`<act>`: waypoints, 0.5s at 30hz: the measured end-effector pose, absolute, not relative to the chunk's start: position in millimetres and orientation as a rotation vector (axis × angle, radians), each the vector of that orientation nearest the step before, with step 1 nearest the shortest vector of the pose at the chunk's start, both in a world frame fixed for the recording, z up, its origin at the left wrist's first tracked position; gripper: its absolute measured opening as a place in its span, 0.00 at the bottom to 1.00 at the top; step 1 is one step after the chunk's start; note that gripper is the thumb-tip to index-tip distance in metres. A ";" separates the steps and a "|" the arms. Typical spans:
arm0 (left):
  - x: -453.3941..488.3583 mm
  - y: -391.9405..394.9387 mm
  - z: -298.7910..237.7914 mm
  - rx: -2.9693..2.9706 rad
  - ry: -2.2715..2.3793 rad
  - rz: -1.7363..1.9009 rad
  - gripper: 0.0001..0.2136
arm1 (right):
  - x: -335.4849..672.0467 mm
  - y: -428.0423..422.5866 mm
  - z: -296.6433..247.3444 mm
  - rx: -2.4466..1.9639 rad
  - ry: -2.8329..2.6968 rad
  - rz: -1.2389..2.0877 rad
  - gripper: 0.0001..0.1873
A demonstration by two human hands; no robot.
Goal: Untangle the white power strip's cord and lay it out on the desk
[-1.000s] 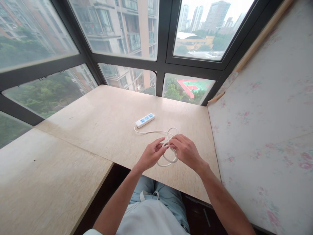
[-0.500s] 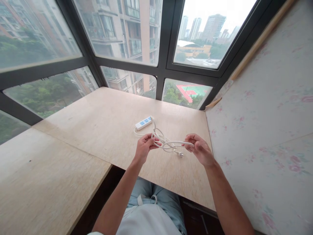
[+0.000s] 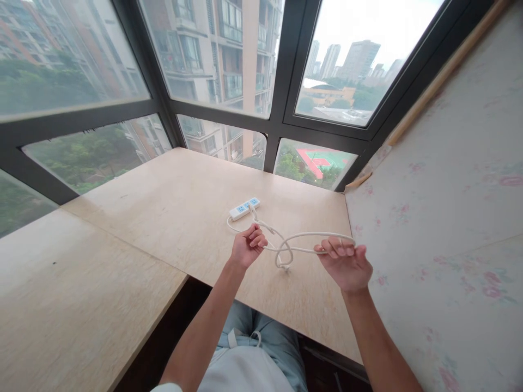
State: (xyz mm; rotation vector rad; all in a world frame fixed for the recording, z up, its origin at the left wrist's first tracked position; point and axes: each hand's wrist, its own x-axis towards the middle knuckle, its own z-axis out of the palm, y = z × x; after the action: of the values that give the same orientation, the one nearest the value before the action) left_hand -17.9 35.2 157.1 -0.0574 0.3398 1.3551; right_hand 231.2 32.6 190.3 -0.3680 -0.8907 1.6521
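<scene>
A white power strip with blue sockets lies on the pale wooden table. Its white cord runs from the strip to my hands and hangs between them above the table, with a small loop drooping at the middle. My left hand is closed on the cord near the strip. My right hand, palm up, has its fingers curled round the cord's far bend, close to the wall.
Large dark-framed windows close off the table's far and left sides. A floral-papered wall stands on the right. A second wooden board adjoins at the left. My lap shows below the near edge.
My hands have drawn apart, the right one moving right toward the wall. The coiled cord has stretched out into a long span with one small loop left.
</scene>
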 end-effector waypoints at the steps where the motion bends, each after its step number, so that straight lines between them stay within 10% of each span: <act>1: -18.7 37.2 157.3 -0.066 0.328 1.365 0.14 | 233.1 31.3 189.5 -0.370 -0.833 1.653 0.18; 15: -30.9 48.8 150.2 -0.072 0.284 1.408 0.06 | 247.8 32.6 194.8 -0.423 -0.719 1.531 0.23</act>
State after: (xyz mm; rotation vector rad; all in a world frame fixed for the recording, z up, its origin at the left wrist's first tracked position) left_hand -30.9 48.8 150.2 -0.0715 0.2837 1.4083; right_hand 247.8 32.6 194.8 -0.4229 -0.7192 1.5306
